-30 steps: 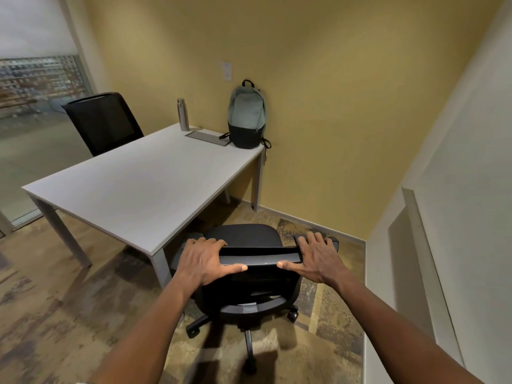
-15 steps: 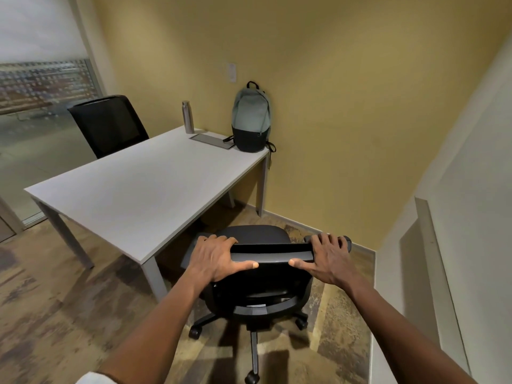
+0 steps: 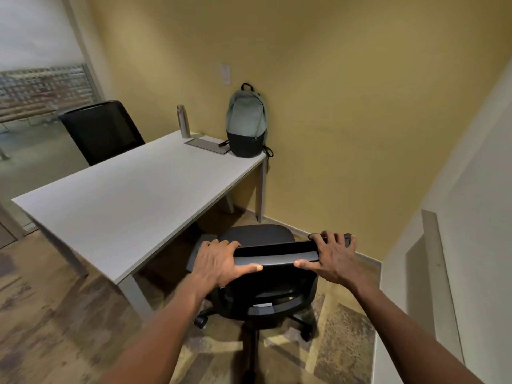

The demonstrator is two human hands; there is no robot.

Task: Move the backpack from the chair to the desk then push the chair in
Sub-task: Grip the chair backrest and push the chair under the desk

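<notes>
Chairs: two, a near chair (image 3: 266,275) by the desk's long side and a far chair (image 3: 102,131) behind the desk
Desks: one desk (image 3: 124,206)
Backpacks: one backpack (image 3: 246,121)
Bottles: one bottle (image 3: 182,121)
Flat grey pads: one pad (image 3: 207,145)
Hands: two, left hand (image 3: 219,261) and right hand (image 3: 332,256)

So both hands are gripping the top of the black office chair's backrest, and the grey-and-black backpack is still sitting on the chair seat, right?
Not quite. The head view shows the grey-and-black backpack standing on the far corner of the white desk, against the yellow wall; the chair seat is bare. The rest holds: left hand and right hand grip the top of the black office chair backrest.
</notes>
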